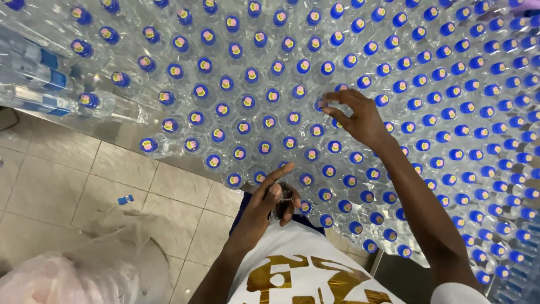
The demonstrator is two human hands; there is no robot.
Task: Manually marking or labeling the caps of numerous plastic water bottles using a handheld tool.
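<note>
Right, status from my side:
right hand: my right hand (360, 115) is stretched out over the block of bottles (337, 84), fingertips (329, 107) pinched on one blue cap (320, 103) mid-field.
left hand: my left hand (273, 200) sits low near my shirt (304, 264), fingers curled round a small dark bundle (281, 202); can't tell what it is.
bottles: clear plastic, upright, packed cap to cap on a metal table (112, 132).
caps: left and middle ones carry pink-yellow stickers; those at far right are plain blue.
table edge: a few bottles lie on their sides at top left (39, 84).
floor: beige tiles (56, 180), one loose blue cap (125, 199), a crumpled clear plastic bag (79, 264) at bottom left.
</note>
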